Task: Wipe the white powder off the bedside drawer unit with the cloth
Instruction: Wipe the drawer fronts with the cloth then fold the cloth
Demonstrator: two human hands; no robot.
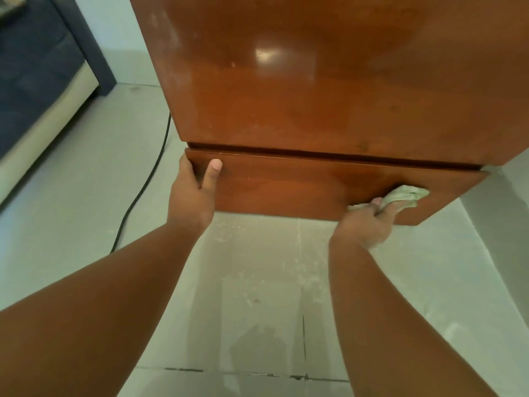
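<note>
Two bare hands are at the front of the brown wooden bedside drawer unit [329, 81], seen from above. The left hand [193, 193] grips the left end of the drawer front [300, 184]: its thumb lies flat on the front face and the other fingers go around the edge, out of sight. The right hand [369, 222] is closed around a crumpled pale cloth [406, 196] and presses it against the drawer front, near the right end and close to the lower edge. Part of the cloth sticks out above and to the right of the fingers.

Faint white powder [171, 53] shows as a dull haze on the glossy top of the unit, mostly along its left side and near the front edge. More white dust lies scattered on the light floor tiles [257, 282] below the drawer, between the two forearms. A black cable [143, 181] runs over the floor at the left of the unit. At the far left stands a dark blue bed [37, 67] with a cream base.
</note>
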